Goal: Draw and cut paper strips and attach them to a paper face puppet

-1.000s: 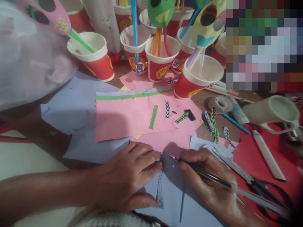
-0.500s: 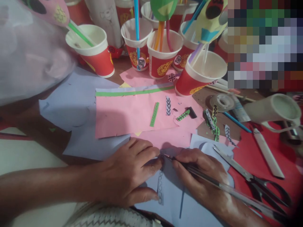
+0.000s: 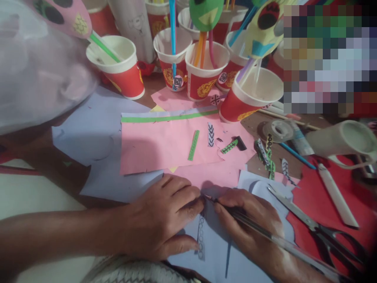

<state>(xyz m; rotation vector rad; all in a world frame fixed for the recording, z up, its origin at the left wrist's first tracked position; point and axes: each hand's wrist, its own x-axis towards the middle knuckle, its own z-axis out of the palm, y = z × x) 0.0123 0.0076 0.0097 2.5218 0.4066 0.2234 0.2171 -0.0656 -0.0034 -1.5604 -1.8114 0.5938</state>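
Note:
My left hand (image 3: pixel 160 218) lies flat, fingers spread, pressing down a lilac sheet of paper (image 3: pixel 216 245). A narrow strip drawn with small black circles (image 3: pixel 201 237) runs down the sheet beside my thumb and fingertips. My right hand (image 3: pixel 253 224) is closed around a clear-barrelled pen (image 3: pixel 265 234), and its tip touches the top of the strip right at my left fingertips.
Pink paper (image 3: pixel 165 143) with small patterned cut-outs lies beyond the hands. Several red and white paper cups (image 3: pixel 123 67) hold straws and paper shapes at the back. Scissors (image 3: pixel 318 228), a tape roll (image 3: pixel 277 129) and a white tube (image 3: pixel 344 139) lie on the right.
The pen tip has moved left, closing the gap to my left fingertips at the top of the strip. My left hand has stayed pressed on the paper.

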